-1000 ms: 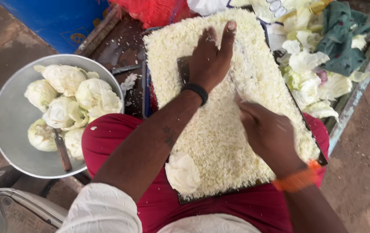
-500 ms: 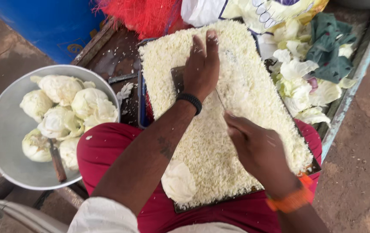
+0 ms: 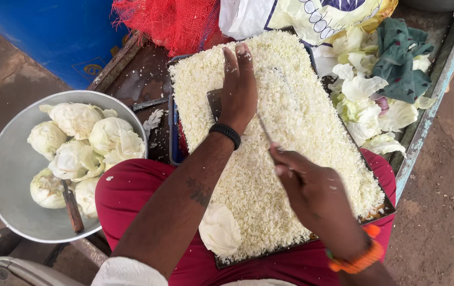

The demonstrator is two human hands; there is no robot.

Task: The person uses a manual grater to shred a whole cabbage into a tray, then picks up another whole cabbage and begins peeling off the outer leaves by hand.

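Observation:
A wide heap of finely chopped cabbage (image 3: 301, 106) covers a dark board (image 3: 381, 212) that rests across my red-clad lap (image 3: 132, 196). My left hand (image 3: 237, 90) lies flat, fingers straight, pressing on the dark blade of a large knife (image 3: 214, 103) sunk in the heap. My right hand (image 3: 311, 190), with an orange band at the wrist, is closed around the knife's handle, which it hides; only a thin strip of the blade's back shows between the hands. A pale uncut cabbage chunk (image 3: 219, 230) sits at the board's near edge by my left forearm.
At my left a metal bowl (image 3: 10, 164) holds several peeled cabbage heads (image 3: 73, 119) and a small wooden-handled knife (image 3: 72, 206). Loose outer leaves (image 3: 362, 106) and a green cloth (image 3: 401, 53) lie at the right. Behind are a red mesh bag (image 3: 169, 21), a white sack (image 3: 311, 16) and a blue drum (image 3: 52, 32).
The view has drifted, so board and bowl sit lower in the picture. My left hand stays flat on the blade; my right hand keeps its grip on the handle, shifted slightly.

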